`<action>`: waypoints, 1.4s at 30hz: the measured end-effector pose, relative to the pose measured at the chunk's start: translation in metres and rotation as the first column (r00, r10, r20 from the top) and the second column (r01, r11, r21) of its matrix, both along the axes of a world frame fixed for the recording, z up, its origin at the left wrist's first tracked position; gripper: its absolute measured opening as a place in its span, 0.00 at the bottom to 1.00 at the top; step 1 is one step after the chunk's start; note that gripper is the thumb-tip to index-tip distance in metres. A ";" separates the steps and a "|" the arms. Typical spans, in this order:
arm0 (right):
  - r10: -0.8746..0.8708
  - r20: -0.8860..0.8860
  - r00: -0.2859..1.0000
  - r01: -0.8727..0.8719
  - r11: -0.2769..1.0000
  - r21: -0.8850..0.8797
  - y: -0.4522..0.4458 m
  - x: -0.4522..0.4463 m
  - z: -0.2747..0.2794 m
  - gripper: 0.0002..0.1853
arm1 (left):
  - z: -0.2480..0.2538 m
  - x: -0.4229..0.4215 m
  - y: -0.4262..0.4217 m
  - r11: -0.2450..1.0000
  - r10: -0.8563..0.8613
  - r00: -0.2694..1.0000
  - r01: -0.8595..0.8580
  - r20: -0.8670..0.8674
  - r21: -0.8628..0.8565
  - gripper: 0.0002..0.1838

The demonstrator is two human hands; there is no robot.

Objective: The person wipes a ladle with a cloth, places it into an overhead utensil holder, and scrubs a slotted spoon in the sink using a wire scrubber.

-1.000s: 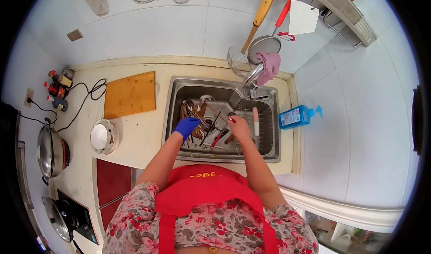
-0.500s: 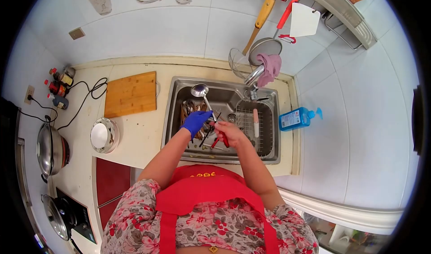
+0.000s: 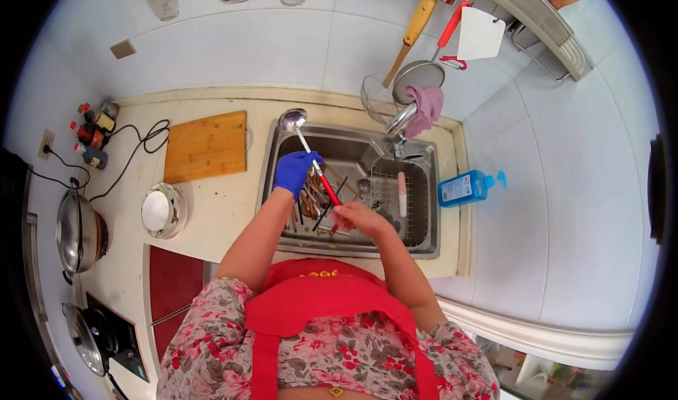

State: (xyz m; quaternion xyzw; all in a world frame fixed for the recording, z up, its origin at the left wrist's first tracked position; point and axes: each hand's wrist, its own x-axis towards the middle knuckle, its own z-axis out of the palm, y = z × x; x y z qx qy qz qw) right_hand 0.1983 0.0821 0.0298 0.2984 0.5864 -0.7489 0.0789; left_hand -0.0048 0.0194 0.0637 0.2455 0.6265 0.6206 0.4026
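Observation:
A metal ladle [image 3: 329, 188] with a red handle slants across the left side of the sink, its bowl up by the back rim. My right hand [image 3: 358, 217], bare, is closed round the lower end of the handle. In a blue glove, my left hand [image 3: 296, 171] has its fingers wrapped round the shaft between bowl and handle. Below the ladle, chopsticks [image 3: 308, 201] and other utensils lie loose in the steel sink [image 3: 353, 133]; my hands hide part of them.
A wire rack [image 3: 385, 188] in the sink's right side holds a pink-handled knife [image 3: 402, 193]. The faucet [image 3: 400, 145] has a purple cloth [image 3: 426, 109] over it. Nearby are a blue soap bottle [image 3: 462, 188], a cutting board [image 3: 206, 145] and stacked bowls [image 3: 161, 210].
The ladle has moved up and left, its bowl now at the sink's back-left rim. My left hand has shifted left and up with it. More of the red handle shows.

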 end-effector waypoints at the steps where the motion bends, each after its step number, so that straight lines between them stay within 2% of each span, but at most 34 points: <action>1: 0.001 0.000 1.000 -0.001 1.000 0.002 0.006 0.004 -0.005 0.16 | -0.003 -0.002 0.000 0.999 0.032 0.999 -0.032 0.006 0.036 0.10; 2: 0.096 0.126 0.987 -0.127 0.955 0.270 0.014 0.007 -0.013 0.16 | -0.006 -0.005 0.000 0.995 0.063 0.998 -0.064 0.013 0.071 0.10; 3: 0.149 0.268 0.952 -0.269 0.825 0.497 0.020 0.009 -0.013 0.16 | -0.006 -0.008 0.000 0.995 0.063 0.998 -0.064 0.012 0.072 0.10; 4: 0.147 0.267 0.952 -0.267 0.825 0.497 0.025 0.012 -0.014 0.16 | -0.007 -0.011 0.001 0.992 0.089 0.996 -0.091 0.026 0.092 0.10; 6: -0.016 0.131 0.991 -0.037 0.917 0.397 0.036 0.015 -0.011 0.14 | -0.007 -0.015 0.002 0.987 0.109 0.993 -0.113 0.039 0.116 0.09; 7: -0.119 -0.016 0.993 0.119 0.971 0.209 0.033 0.012 0.013 0.13 | -0.006 -0.015 0.001 0.989 0.100 0.994 -0.104 0.036 0.102 0.09; 8: -0.127 -0.018 0.992 0.127 0.968 0.215 0.032 0.010 0.020 0.13 | -0.005 -0.015 0.001 0.992 0.090 0.995 -0.092 0.033 0.089 0.09; 10: -0.340 -0.179 0.923 0.323 0.939 -0.117 0.029 0.005 0.026 0.13 | -0.011 -0.014 0.003 0.987 0.091 0.993 -0.100 0.070 0.123 0.09; 11: -0.292 -0.079 0.953 0.295 0.955 0.035 0.031 0.004 0.015 0.13 | -0.014 -0.013 0.004 0.989 0.107 0.992 -0.113 0.062 0.095 0.10; 12: -0.304 -0.083 0.949 0.308 0.950 0.045 0.038 0.010 0.004 0.13 | -0.015 -0.011 0.006 0.990 0.122 0.991 -0.126 0.054 0.070 0.10; 13: -0.281 0.047 0.959 0.165 0.681 0.713 0.044 0.016 -0.004 0.13 | -0.016 -0.011 0.004 0.992 0.109 0.994 -0.109 -0.003 0.065 0.11; 14: -0.352 0.161 0.922 -0.144 0.072 0.987 0.055 0.022 -0.010 0.15 | -0.016 -0.012 0.004 0.992 0.097 0.995 -0.096 -0.009 0.078 0.11; 15: -0.490 -0.062 0.869 0.200 0.233 0.952 0.076 0.024 0.000 0.17 | -0.014 -0.013 0.005 0.994 0.081 0.996 -0.079 -0.028 0.074 0.11; 16: -0.644 -0.221 0.732 0.529 0.333 0.781 0.096 0.026 0.015 0.20 | -0.014 -0.012 0.003 0.996 0.065 0.997 -0.063 -0.046 0.057 0.11; 18: -0.601 -0.536 0.593 0.589 -0.130 0.798 0.120 0.027 0.061 0.24 | -0.017 -0.009 0.003 0.996 0.046 0.999 -0.046 0.009 0.074 0.10; 20: -0.426 -0.678 0.599 0.621 -0.289 0.729 0.136 0.018 0.105 0.29 | -0.017 -0.002 0.003 0.995 0.058 0.997 -0.062 0.053 0.076 0.11; 24: -0.289 -0.680 0.673 0.598 -0.327 0.731 0.158 -0.001 0.129 0.30 | -0.011 0.005 0.005 0.997 0.003 0.998 -0.007 0.056 0.071 0.11; 26: -0.377 -0.568 0.731 0.580 -0.095 0.809 0.157 0.003 0.136 0.26 | -0.012 0.002 0.004 0.995 0.018 0.998 -0.024 0.060 0.095 0.11; 27: -0.372 -0.569 0.734 0.579 -0.095 0.810 0.159 0.006 0.137 0.26 | -0.010 0.001 0.001 0.996 0.029 0.999 -0.032 0.028 0.084 0.11; 29: -0.434 -0.653 0.621 0.705 -0.055 0.707 0.165 0.012 0.137 0.21 | -0.013 -0.001 -0.001 0.996 0.046 0.999 -0.044 -0.022 0.078 0.12; 30: -0.435 -0.650 0.623 0.704 -0.050 0.708 0.163 0.011 0.138 0.21 | -0.013 -0.001 -0.003 0.996 0.049 0.999 -0.047 -0.021 0.073 0.12; 32: -0.533 -0.698 0.478 0.829 0.009 0.560 0.161 0.010 0.141 0.16 | -0.013 0.000 -0.004 0.994 0.055 0.997 -0.059 0.047 0.094 0.12; 33: -0.534 -0.697 0.479 0.828 0.010 0.561 0.165 0.013 0.134 0.16 | -0.013 0.001 -0.003 0.994 0.054 0.997 -0.059 0.049 0.093 0.12; 35: -0.545 -0.808 0.224 0.974 0.100 0.203 0.178 0.021 0.115 0.12 | -0.012 0.002 -0.002 0.996 0.053 0.997 -0.056 0.053 0.065 0.12; 36: -0.547 -0.806 0.226 0.974 0.101 0.205 0.168 0.022 0.127 0.12 | -0.012 0.002 -0.002 0.996 0.053 0.997 -0.057 0.055 0.063 0.12; 38: -0.733 -0.661 0.157 0.944 0.309 -0.119 0.131 0.027 0.169 0.10 | -0.011 0.003 0.000 0.995 0.044 0.998 -0.048 0.047 0.085 0.12; 39: -0.735 -0.661 0.154 0.944 0.306 -0.120 0.125 0.032 0.171 0.10 | -0.012 0.003 0.001 0.995 0.041 0.998 -0.045 0.047 0.084 0.12; 41: -0.702 -0.679 0.213 0.854 0.472 -0.221 0.116 0.042 0.171 0.13 | -0.014 0.003 0.002 0.994 0.043 0.999 -0.045 0.024 0.102 0.12; 42: -0.704 -0.678 0.212 0.855 0.469 -0.220 0.111 0.044 0.168 0.13 | -0.013 0.004 0.002 0.994 0.041 0.999 -0.043 0.026 0.100 0.12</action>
